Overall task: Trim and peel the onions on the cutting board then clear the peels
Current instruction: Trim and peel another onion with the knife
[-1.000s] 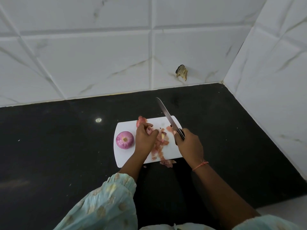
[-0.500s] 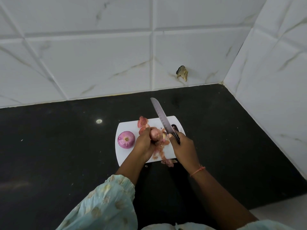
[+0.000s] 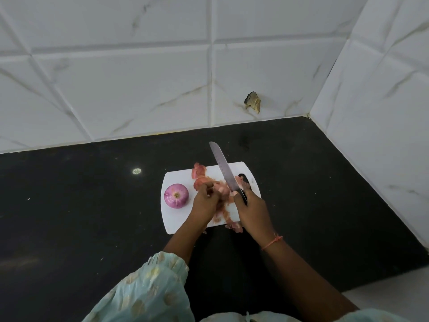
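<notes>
Onions sit on the white cutting board [image 3: 176, 219], which lies on the black surface [image 3: 81, 205]. One peeled onion [image 3: 176, 195] rests alone near the board's 9 o'clock edge, just beside the left hand [image 3: 205, 202] and not touching it. A second onion [image 3: 220, 190], pale and partly skinned, is held in the curled fingers of that left hand at the board's middle. At 3 o'clock from it, the right hand [image 3: 251, 206] grips the black handle of a knife [image 3: 224, 169], fingers wrapped round it; the blade points toward 11 o'clock, lying against the held onion's right side. Pink peels [image 3: 221, 214] are scattered under and between the two hands, with more at the board's 12 o'clock edge and a few spilling off its 6 o'clock edge onto the surface. An orange thread [image 3: 272, 242] circles the right wrist.
</notes>
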A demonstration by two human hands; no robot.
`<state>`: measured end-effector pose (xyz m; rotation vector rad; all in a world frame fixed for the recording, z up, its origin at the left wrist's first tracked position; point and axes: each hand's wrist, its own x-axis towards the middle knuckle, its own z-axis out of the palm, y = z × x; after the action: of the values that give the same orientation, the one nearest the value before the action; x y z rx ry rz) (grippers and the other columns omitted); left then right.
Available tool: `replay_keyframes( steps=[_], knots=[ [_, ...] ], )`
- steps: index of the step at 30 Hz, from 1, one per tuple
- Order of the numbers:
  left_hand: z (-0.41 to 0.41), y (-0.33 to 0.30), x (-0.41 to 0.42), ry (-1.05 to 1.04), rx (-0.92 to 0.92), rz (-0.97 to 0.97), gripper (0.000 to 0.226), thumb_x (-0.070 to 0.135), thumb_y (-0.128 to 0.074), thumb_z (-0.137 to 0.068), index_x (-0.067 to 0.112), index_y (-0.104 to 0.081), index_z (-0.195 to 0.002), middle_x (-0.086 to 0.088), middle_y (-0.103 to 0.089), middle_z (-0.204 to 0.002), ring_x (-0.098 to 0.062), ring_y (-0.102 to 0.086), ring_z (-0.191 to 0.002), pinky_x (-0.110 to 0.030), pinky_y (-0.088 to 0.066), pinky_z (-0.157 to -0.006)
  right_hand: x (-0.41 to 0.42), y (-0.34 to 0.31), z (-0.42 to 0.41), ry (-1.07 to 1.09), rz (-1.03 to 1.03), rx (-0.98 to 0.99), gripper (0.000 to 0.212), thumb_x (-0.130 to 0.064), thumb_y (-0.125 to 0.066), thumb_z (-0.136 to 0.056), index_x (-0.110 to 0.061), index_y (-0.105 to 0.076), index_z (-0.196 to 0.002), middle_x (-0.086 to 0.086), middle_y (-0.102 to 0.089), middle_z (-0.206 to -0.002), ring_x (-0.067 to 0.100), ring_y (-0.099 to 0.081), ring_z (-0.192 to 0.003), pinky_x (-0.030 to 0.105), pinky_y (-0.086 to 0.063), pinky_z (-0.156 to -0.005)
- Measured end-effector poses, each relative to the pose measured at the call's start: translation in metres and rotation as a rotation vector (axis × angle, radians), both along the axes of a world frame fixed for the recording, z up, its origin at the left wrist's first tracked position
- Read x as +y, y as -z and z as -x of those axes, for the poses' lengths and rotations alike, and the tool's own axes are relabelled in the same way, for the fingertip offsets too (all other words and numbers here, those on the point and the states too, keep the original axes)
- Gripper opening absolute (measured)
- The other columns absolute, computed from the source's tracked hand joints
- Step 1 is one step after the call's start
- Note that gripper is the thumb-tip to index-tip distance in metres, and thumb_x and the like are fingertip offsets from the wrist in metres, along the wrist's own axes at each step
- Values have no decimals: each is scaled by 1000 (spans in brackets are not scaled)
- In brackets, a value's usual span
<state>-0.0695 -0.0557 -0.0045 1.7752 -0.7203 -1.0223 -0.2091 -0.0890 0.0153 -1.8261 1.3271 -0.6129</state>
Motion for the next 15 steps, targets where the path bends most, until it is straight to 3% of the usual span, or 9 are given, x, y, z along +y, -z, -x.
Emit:
replay_keyframes(
  steps=[2,4,9,12,15],
  knots=[
    [2,1,1,-30,-58,78,28,21,-64,-98,16,-47,-120,6,-60,-110,-3,-61,-92,-16,-53,-74,-1,1,0,14,-2,11,36,-33,-45,-100,-7,-55,-122,6,-63,-78,11,-49,-56,36,-48,-63],
    [1,7,2,-23,-99,151,34,15,-73,-92,14,-49,-116,3,-60,-112,-4,-63,-97,-18,-55,-79,-1,1,0,15,-6,23,36,-34,-45,-99,-8,-55,-122,5,-64,-80,12,-51,-59,38,-50,-65],
    [-1,17,4,83,-337,237,35,8,-68,-93,20,-62,-126,0,-44,-130,-4,-54,-111,-4,-42,-92,-2,5,0,62,-38,21,28,-33,-48,-99,-13,-61,-113,-3,-56,-67,10,-51,-55,35,-47,-57],
    [-1,23,9,113,-322,289,31,13,-69,-94,24,-60,-121,3,-50,-125,-6,-56,-112,-11,-47,-93,-1,4,-1,66,-23,31,32,-34,-47,-99,-19,-59,-124,-4,-57,-68,9,-51,-53,25,-39,-53],
    [-1,30,13,110,-308,317,29,14,-69,-94,31,-52,-111,6,-58,-112,-7,-62,-98,-23,-55,-82,0,0,1,60,4,40,36,-35,-46,-99,-30,-53,-134,-3,-62,-73,12,-57,-56,26,-42,-53]
  ],
)
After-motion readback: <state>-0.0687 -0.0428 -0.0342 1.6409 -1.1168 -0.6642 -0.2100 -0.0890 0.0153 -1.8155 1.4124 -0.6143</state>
